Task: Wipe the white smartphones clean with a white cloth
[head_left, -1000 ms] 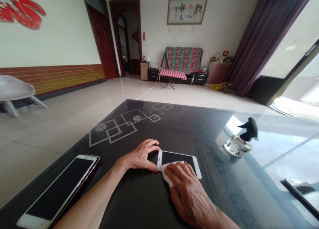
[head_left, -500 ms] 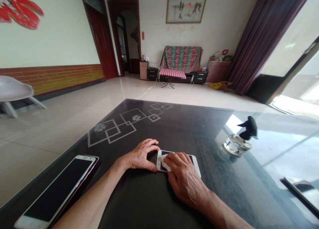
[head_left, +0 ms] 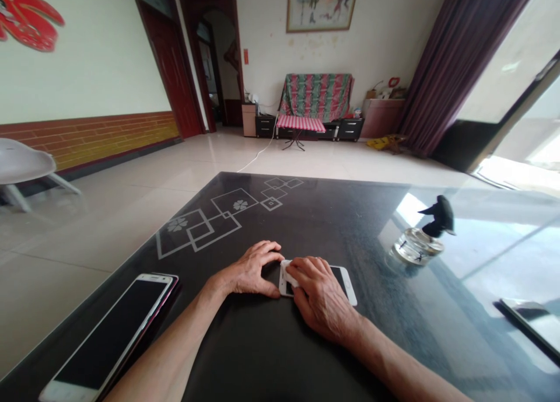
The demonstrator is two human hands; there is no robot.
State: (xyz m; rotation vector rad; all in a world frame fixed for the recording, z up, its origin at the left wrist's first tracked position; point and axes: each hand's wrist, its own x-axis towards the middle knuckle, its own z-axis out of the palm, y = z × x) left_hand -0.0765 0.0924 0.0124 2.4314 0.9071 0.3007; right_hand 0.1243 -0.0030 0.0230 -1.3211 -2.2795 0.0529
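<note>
A white smartphone lies screen up on the dark glossy table. My left hand braces its left end, with thumb and fingertips at the two corners. My right hand presses a white crumpled tissue onto the screen near that left end; the fingers are bent over it and hide most of the screen. Part of the tissue is hidden under the fingers.
A larger white phone rests at the left on something dark with a pinkish edge. To the right stands a clear spray bottle with a black trigger head. Another dark flat device lies at the right edge.
My right hand has slid slightly up and left with the tissue, toward the phone's left end. My left hand keeps its place at that end. The whole view has shifted a little.
</note>
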